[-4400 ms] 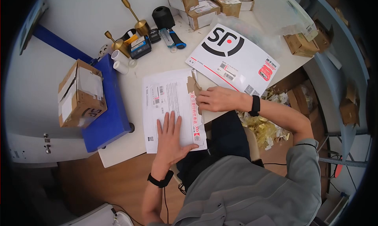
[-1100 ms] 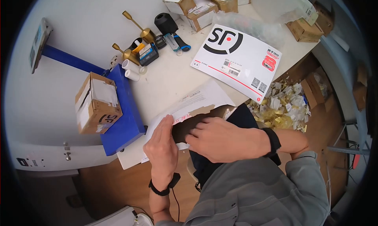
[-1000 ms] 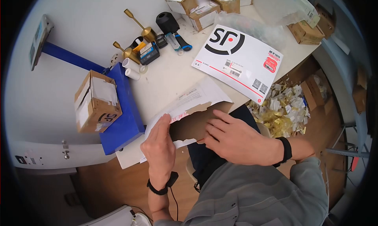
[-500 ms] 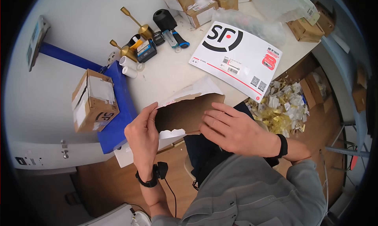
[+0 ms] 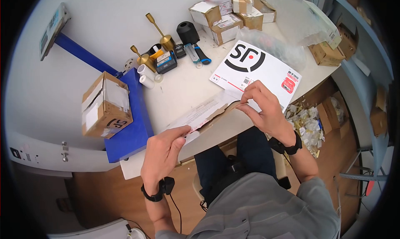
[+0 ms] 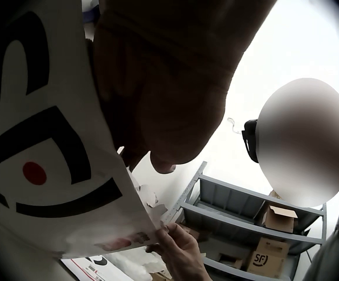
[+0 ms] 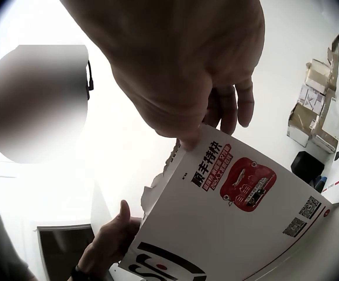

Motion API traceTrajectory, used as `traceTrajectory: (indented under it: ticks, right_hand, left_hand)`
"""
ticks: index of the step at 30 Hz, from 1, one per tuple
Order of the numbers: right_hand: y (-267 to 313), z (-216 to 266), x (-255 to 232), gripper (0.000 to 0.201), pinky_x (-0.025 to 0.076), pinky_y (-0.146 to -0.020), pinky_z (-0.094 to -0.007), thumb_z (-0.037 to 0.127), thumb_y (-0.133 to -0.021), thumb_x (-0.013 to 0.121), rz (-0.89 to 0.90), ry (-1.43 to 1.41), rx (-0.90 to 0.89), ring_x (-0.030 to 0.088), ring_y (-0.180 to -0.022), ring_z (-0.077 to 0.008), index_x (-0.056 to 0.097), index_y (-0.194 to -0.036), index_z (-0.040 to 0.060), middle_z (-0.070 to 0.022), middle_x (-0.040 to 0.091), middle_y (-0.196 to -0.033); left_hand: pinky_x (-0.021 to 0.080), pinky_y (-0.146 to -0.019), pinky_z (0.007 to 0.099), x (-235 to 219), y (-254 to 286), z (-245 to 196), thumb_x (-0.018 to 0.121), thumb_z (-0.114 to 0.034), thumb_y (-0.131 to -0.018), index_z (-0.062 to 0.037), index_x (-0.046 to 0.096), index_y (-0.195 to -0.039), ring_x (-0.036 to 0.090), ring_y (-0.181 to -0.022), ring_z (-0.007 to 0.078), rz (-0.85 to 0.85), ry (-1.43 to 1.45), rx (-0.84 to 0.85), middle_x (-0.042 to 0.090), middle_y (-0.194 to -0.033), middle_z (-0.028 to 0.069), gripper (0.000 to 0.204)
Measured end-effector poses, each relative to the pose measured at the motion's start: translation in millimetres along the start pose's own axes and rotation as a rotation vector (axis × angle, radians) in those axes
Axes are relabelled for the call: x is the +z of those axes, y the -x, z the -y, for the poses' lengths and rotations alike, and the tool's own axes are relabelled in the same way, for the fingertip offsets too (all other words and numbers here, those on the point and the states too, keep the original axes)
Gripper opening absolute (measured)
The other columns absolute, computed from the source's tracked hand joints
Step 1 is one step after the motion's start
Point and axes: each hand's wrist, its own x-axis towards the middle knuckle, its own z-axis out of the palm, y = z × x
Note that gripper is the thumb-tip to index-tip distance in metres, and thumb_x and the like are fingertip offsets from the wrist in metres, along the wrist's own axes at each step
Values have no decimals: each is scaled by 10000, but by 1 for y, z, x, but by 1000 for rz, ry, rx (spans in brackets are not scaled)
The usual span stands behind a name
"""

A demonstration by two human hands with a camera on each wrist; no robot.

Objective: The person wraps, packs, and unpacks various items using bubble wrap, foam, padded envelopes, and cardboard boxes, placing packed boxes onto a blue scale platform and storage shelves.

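A white cardboard envelope [image 5: 205, 113] with a torn top edge is held up over the table's front edge in the head view. The left hand [image 5: 163, 150] pinches its left corner, while the right hand [image 5: 266, 110] pinches the right corner between thumb and fingers. Its mouth is narrow, and the inside is mostly hidden. In the right wrist view the envelope's printed face [image 7: 216, 216] shows a red car picture, with the right hand [image 7: 187, 64] at its torn edge. The left wrist view shows the large black logo on the envelope [image 6: 46, 152] beside the left hand [image 6: 163, 76].
A second white envelope [image 5: 273, 72] lies flat behind the right hand. A taped carton [image 5: 107, 105] sits on a blue scale [image 5: 139, 126] at the left. Behind are a cutter [image 5: 202, 56], brass stands [image 5: 168, 43], small boxes [image 5: 227, 28] and plastic wrap [image 5: 273, 47]. Scraps [image 5: 308, 128] lie below right.
The torn envelope's mouth has narrowed from wide apart. The right hand has risen and moved right to its corner; the left hand has shifted slightly right. The view has also shifted.
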Motion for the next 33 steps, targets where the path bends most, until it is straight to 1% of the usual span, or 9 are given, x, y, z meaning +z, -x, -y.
traceTrajectory:
  ticks: [5, 11, 16, 19, 21, 24, 28, 31, 33]
  right_hand:
    - [-7, -10, 13, 165, 517, -838, -338, 4, -878, 778, -62, -215, 44, 657, -880, -257, 647, -978, 10, -95, 654, -938]
    - [-30, -16, 26, 79, 517, -858, -293, 50, -1000, 699, -117, -639, 235, 634, -926, -115, 637, -1014, 2, -32, 674, -975]
    - [-27, 1, 26, 97, 492, -797, -224, 69, -1037, 666, -125, -731, 251, 609, -905, -56, 616, -1086, 2, -11, 649, -955]
    - [-10, 2, 30, 78, 469, -749, -209, 56, -1034, 661, -169, -786, 321, 577, -839, -38, 613, -1065, 3, -5, 635, -987]
    - [-3, 14, 27, 74, 464, -749, -210, 50, -1036, 651, -229, -728, 313, 566, -836, -40, 601, -1061, 1, -12, 627, -981]
    - [23, 38, 20, 82, 464, -783, -235, 40, -1043, 615, -456, -567, 186, 557, -889, -94, 540, -1035, 7, -92, 611, -981]
    - [54, 77, 13, 178, 632, -685, -392, 103, -943, 767, -356, -496, -329, 750, -855, -343, 623, -985, 9, -170, 674, -984]
    - [61, 106, 35, 238, 657, -748, -355, 182, -865, 859, -92, -349, -492, 732, -916, -287, 724, -990, 33, -107, 702, -1039]
    - [68, 109, 73, 347, 650, -819, -416, 348, -967, 724, -113, -327, -472, 711, -964, -310, 726, -1081, 20, -141, 697, -1129]
  left_hand:
    - [577, -731, 418, 3, 5, -8, 815, -189, -882, -30, 716, -1167, 713, -810, 384, -71, -227, 191, 751, -995, 193, 341]
    - [446, -554, 297, -17, 4, 2, 833, -62, -849, -19, 710, -1003, 564, -563, 210, -253, -312, 17, 709, -724, 111, 202]
    - [474, -584, 287, -49, -11, 0, 844, -65, -838, -1, 679, -959, 657, -604, 182, -229, -208, -7, 729, -736, 106, 215]
    - [564, -846, 352, -52, -20, 5, 854, -75, -816, -10, 671, -997, 761, -875, 244, -200, -250, -194, 769, -868, 127, 265]
    - [454, -1134, 495, -46, -26, 15, 842, -63, -805, -25, 663, -1102, 680, -1214, 325, -333, -457, 223, 738, -1193, 185, 348]
    - [270, -1254, 580, -23, -23, 9, 803, -25, -815, -35, 646, -1206, 512, -1395, 396, -588, -558, 144, 576, -1469, 216, 422]
    - [271, -1245, 507, 52, 31, -14, 811, -273, -856, 20, 435, -1508, 363, -1518, 386, -693, 86, -18, 319, -1660, 264, 808]
    - [257, -1246, 506, 108, 79, -37, 859, -527, -789, 13, 55, -1658, 266, -1556, 381, -363, 789, -218, 187, -1687, 239, 1301]
    - [269, -1243, 487, 121, 117, -18, 761, -576, -862, 9, 64, -1653, 295, -1543, 358, -318, 841, -286, 227, -1669, 218, 1206]
